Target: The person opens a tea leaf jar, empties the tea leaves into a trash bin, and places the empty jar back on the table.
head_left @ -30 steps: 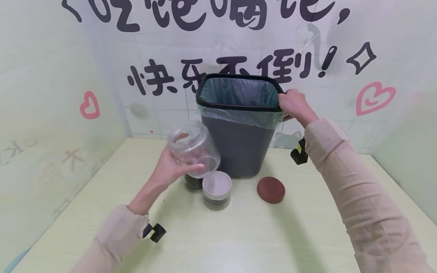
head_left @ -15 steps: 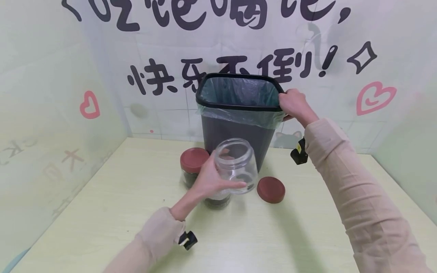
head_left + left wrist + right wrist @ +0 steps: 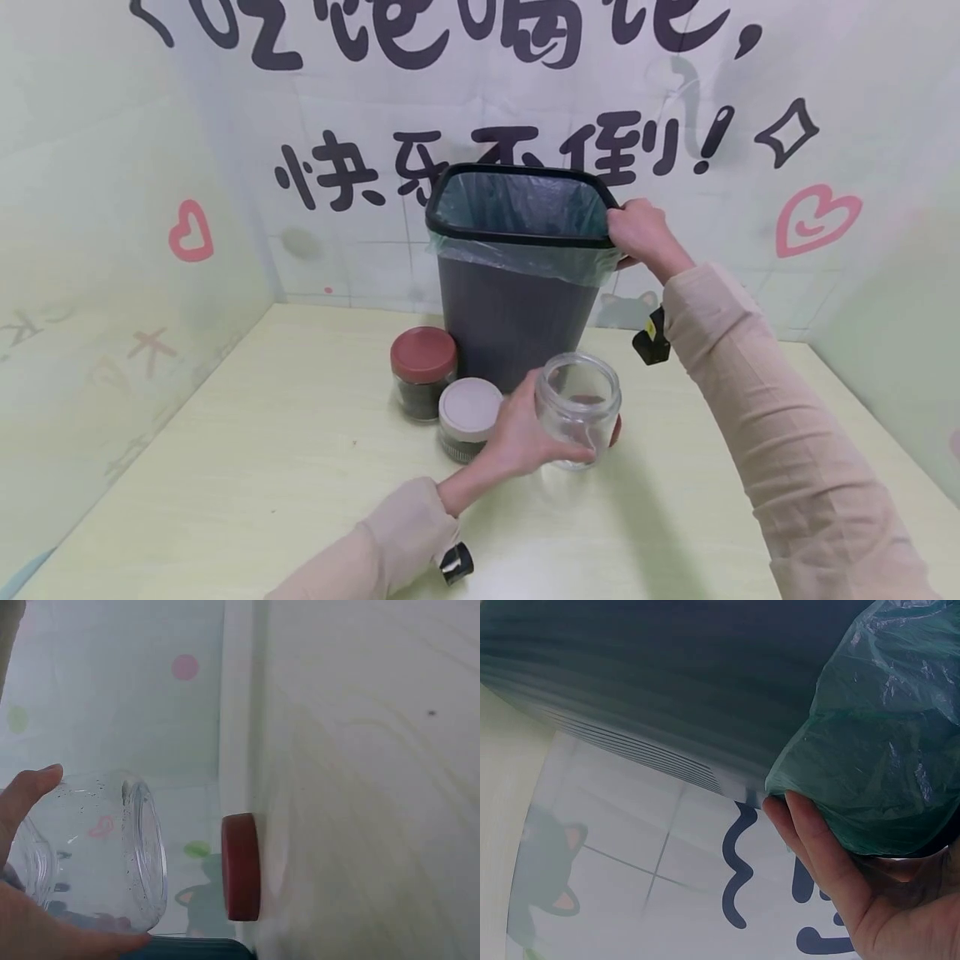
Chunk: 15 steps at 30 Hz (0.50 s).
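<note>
My left hand holds a clear glass jar without a lid, upright, thumb and fingers around its side. The left wrist view shows the jar above the table, its base apart from the surface. A dark red lid lies flat on the table beyond it, mostly hidden behind the jar in the head view. My right hand grips the right side of the black rim of a dark grey trash bin. In the right wrist view, its fingers press against the green plastic bag folded over the rim.
Left of the bin's base stands a jar with a red lid and dark contents. In front of it is a jar with a whitish lid, close to my left hand. A printed wall sheet rises behind the pale table.
My left hand has carried the glass jar right and downward, from beside the bin to in front of the loose lid. The right hand keeps its grip on the bin rim.
</note>
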Motion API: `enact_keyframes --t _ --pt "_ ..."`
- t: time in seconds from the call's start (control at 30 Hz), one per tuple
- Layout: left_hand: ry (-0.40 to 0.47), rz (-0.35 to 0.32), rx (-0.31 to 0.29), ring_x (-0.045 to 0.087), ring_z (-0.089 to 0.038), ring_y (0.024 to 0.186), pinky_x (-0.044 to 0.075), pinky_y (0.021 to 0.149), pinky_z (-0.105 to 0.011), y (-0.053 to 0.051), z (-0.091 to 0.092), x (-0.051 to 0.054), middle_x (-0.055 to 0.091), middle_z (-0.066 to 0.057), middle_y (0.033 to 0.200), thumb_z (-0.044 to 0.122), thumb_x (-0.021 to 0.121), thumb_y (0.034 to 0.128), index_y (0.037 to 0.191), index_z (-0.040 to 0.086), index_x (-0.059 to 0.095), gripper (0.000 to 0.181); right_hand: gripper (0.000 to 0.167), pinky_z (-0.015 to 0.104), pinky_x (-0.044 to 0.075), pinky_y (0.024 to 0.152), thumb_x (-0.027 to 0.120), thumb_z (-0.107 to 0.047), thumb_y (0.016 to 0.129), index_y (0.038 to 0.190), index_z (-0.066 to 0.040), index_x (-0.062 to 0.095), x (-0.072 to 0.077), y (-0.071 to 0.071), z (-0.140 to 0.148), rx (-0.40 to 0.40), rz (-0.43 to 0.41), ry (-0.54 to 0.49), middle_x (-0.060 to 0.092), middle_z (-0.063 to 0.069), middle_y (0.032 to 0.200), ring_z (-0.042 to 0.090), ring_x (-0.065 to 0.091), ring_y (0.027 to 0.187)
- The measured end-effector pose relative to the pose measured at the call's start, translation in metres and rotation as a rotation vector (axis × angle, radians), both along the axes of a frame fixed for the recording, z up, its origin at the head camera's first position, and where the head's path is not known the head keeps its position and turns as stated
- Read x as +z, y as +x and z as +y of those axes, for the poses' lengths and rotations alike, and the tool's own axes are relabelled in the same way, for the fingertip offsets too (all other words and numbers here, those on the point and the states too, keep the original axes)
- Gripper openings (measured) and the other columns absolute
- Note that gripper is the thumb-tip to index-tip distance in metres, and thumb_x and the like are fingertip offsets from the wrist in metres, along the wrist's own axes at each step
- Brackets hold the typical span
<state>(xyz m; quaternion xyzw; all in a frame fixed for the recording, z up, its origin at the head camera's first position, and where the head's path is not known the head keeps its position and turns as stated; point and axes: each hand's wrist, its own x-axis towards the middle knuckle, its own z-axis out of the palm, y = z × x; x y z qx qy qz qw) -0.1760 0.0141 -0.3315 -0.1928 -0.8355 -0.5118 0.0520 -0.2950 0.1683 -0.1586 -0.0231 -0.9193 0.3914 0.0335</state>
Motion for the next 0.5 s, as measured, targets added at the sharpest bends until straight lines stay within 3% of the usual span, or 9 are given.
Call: enact_keyframes --t 0.13,0.3,0.5 --pt "-0.07 -0.015 -0.006 0.051 -0.022 0.105 0.041 0.088 -0.033 0.002 0.003 -0.013 0.055 -0.007 0.117 0.025 0.087 0.0462 0.126 0.008 0.041 0.094 0.042 0.033 0.053 0.058 0.023 -0.018 0.091 0.116 0.011 0.041 -0.001 0.0 -0.001 0.004 -0.011 -0.021 0.034 0.027 0.125 0.041 0.055 0.096" --pt "-0.155 -0.051 0.031 0.051 -0.024 0.106 0.042 0.086 -0.034 0.002 0.005 -0.024 0.055 -0.007 0.116 0.027 0.088 0.0442 0.125 0.008 0.042 0.095 0.041 0.035 0.053 0.062 0.022 -0.018 0.091 0.114 0.01 0.04 -0.001 0.001 -0.001 0.009 -0.022 -0.035 0.031 0.028 0.127 0.042 0.052 0.099" --pt "-0.153 -0.077 0.046 0.051 -0.026 0.107 0.042 0.087 -0.036 -0.001 0.009 -0.032 0.055 -0.009 0.116 0.021 0.088 0.0434 0.124 0.007 0.041 0.095 0.042 0.033 0.053 0.059 0.022 -0.019 0.091 0.116 0.01 0.04 -0.001 0.0 0.0 0.008 -0.024 -0.037 0.032 0.027 0.128 0.041 0.054 0.098"
